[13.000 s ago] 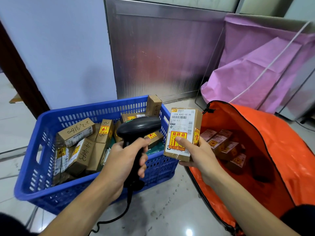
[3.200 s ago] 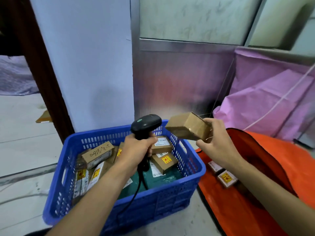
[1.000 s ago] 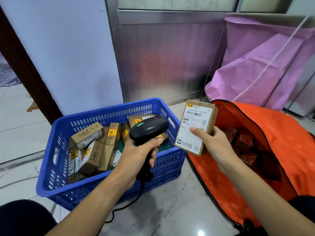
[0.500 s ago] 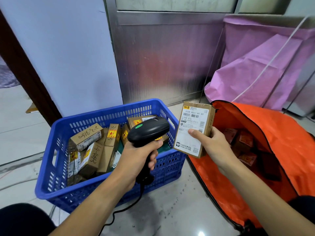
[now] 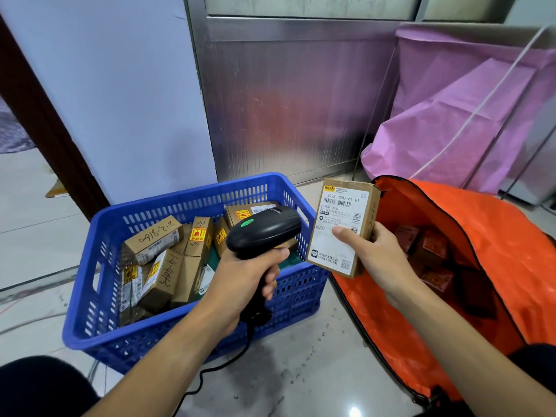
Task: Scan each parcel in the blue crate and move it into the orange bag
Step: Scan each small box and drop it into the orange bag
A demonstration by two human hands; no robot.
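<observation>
The right hand point(image 5: 376, 257) holds a parcel point(image 5: 340, 224) upright, label toward the camera, thumb on its front and fingers curled behind. The left hand point(image 5: 240, 278), fingers wrapped round the handle, holds the scanner point(image 5: 264, 233) just beside the parcel at its 9 o'clock. The crate point(image 5: 180, 341) lies at 8 o'clock, the bag point(image 5: 496, 236) at 3 o'clock.

Head-worn wide-angle view, facing forward and down, close over hands

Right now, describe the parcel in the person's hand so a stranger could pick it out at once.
Find the blue crate and the orange bag to its right. Between them, the right hand holds a brown parcel upright. Unlike the boxes lying in crate and bag, it is raised, its white barcode label facing us.
</observation>
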